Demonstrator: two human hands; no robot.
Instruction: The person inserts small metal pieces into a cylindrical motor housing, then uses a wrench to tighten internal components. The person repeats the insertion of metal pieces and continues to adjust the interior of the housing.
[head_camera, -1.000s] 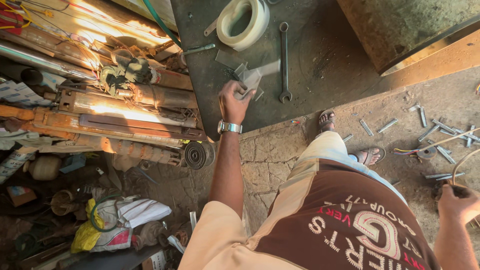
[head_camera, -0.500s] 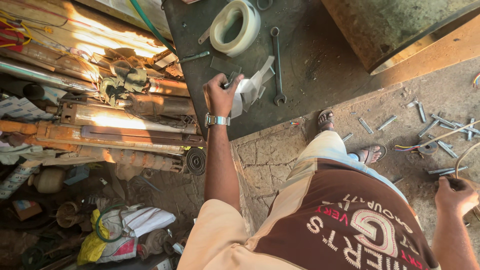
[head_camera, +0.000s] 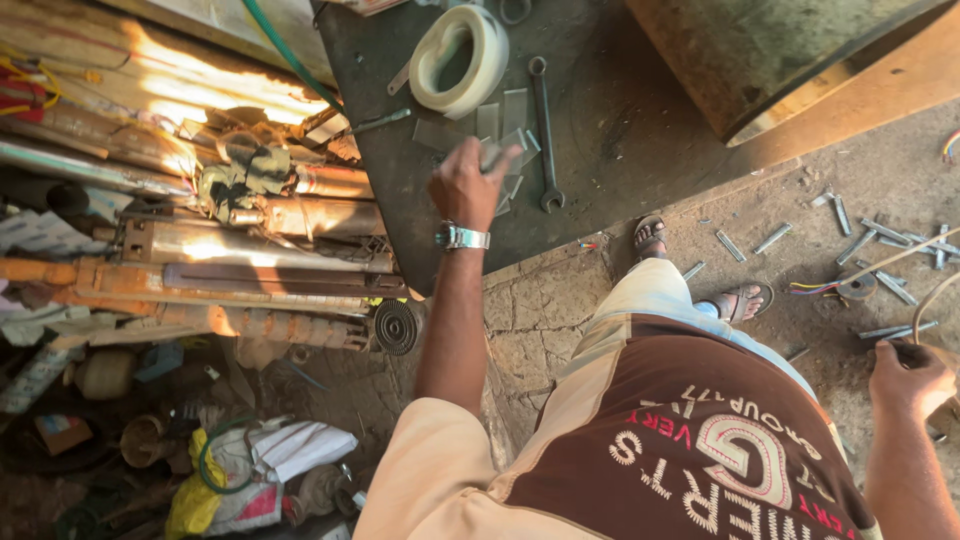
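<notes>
dark, stained metal forms the worktop at the far side of the scene, and the left hand reaches over its near left part. the fingers of that hand curl around a few thin grey flat metal strips, pinching them just above the worktop surface; more loose strips of the same kind lie flat on the worktop just beyond and beside the hand. a silver metal wristwatch sits on the left wrist. right of the hand, a long dark steel spanner lies on the worktop, running from far to near, close beside the strips. farther away, a thick white roll of tape lies on the worktop, touching or nearly touching the far strips.

the right hand is low at the right edge of the scene, well apart from the worktop, its fingers clenched around something dark that i cannot make out. short grey metal rods lie scattered on the dusty floor far right of it. two sandalled feet stand on that floor near the worktop's edge. to the left, rusty pipes and long metal parts lie piled beside the worktop.
</notes>
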